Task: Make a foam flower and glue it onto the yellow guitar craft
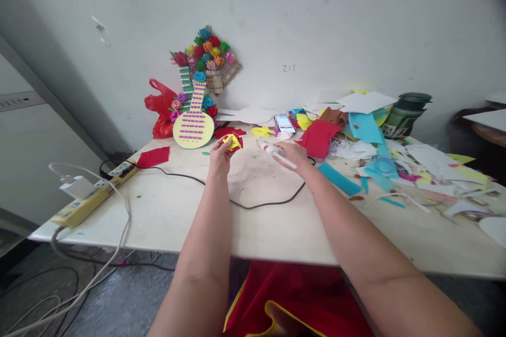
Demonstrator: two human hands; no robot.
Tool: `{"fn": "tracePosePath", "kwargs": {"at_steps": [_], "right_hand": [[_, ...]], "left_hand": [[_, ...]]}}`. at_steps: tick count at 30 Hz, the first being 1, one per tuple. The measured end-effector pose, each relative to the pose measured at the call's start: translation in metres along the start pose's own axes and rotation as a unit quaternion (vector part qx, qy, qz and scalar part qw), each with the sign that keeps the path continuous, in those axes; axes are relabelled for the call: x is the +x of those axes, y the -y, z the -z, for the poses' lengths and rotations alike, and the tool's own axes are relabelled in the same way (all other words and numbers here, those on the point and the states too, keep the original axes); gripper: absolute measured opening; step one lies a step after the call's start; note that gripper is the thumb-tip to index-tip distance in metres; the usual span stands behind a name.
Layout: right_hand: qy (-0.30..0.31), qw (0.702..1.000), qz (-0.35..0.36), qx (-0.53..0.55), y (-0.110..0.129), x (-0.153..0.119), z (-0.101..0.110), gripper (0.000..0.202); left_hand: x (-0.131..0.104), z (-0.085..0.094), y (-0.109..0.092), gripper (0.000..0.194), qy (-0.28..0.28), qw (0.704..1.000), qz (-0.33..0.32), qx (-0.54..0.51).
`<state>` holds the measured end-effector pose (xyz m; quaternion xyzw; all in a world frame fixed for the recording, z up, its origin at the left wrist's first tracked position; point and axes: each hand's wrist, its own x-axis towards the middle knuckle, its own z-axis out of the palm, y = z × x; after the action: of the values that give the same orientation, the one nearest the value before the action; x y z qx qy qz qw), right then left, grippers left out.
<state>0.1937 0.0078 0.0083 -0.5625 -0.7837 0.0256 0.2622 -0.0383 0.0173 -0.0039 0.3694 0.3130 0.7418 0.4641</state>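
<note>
Between the fingers of my left hand [220,157] is a small yellow and red paper flower [234,142], held a little above the table. My right hand [291,154] grips a white glue gun [271,148], its nozzle pointing left toward the flower but apart from it. A glue stick appears to jut from the gun's rear. Dark red paper [225,132] lies just behind my left hand, and yellow paper pieces [263,131] lie behind the gun.
A lute-shaped paper craft [193,129] and paper flowers [211,50] stand against the wall. A power strip [95,200] sits at the left edge; a black cord [264,204] crosses the table. Paper scraps [422,168], a phone [285,123] and a green bottle [406,116] lie rightward.
</note>
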Motion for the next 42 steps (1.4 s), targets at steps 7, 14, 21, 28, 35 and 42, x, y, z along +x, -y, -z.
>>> {"fn": "tracePosePath", "kwargs": {"at_steps": [7,14,21,28,35,42], "right_hand": [[0.123,0.987,0.051,-0.093,0.009,-0.004,-0.017,0.050],[0.129,0.984,0.053,-0.114,0.010,-0.004,-0.015,0.044],[0.000,0.999,0.024,0.044,0.012,0.003,-0.014,0.035],[-0.011,0.906,-0.029,0.421,0.029,0.006,-0.026,0.046],[-0.024,0.846,-0.058,0.529,0.037,0.004,-0.024,0.031],[0.004,0.836,-0.039,0.547,0.028,0.008,-0.024,0.022]], "left_hand": [[-0.001,-0.005,0.005,0.033,0.002,1.000,0.008,0.005],[-0.009,-0.016,0.011,0.033,0.038,0.999,0.025,0.022],[-0.014,-0.026,0.014,0.035,0.049,0.997,0.051,0.023],[-0.023,-0.036,0.014,0.037,0.112,0.991,0.055,0.051],[-0.029,-0.041,0.015,0.033,0.156,0.983,0.066,0.066],[-0.024,-0.036,0.009,0.026,0.146,0.983,0.088,0.073]]}}
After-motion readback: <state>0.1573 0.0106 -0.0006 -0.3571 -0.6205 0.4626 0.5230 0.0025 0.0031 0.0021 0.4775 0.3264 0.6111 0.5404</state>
